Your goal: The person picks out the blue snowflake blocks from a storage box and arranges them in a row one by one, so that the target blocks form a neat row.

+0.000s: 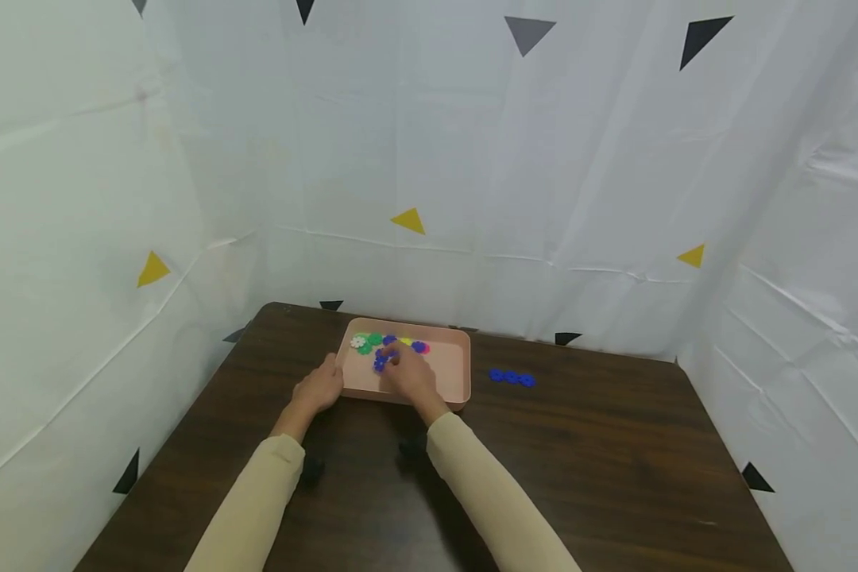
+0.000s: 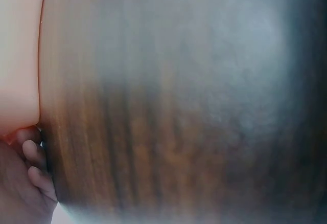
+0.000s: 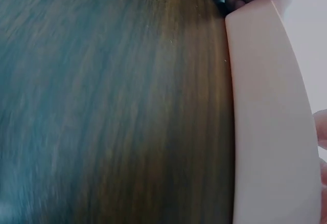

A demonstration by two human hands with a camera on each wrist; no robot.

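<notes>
A pink tray [image 1: 460, 365] holds small flower-shaped plastic pieces: a white piece [image 1: 357, 342], green pieces [image 1: 375, 338], blue pieces [image 1: 380, 365], with yellow and pink ones partly covered. My left hand [image 1: 320, 384] grips the tray's near left corner; in the left wrist view its fingers [image 2: 34, 152] curl at the tray's edge. Over the tray, my right hand [image 1: 409, 372] reaches its bent fingers down among the blue pieces. Whether they pinch one is too small to tell. In the right wrist view the tray wall partly hides the right hand's fingers [image 3: 321, 127].
Three blue flower-shaped pieces [image 1: 512, 377] lie in a row on the dark wooden table [image 1: 600, 453], right of the tray. White sheets [image 1: 465, 143] with black, grey and yellow triangles surround the table at the back and sides.
</notes>
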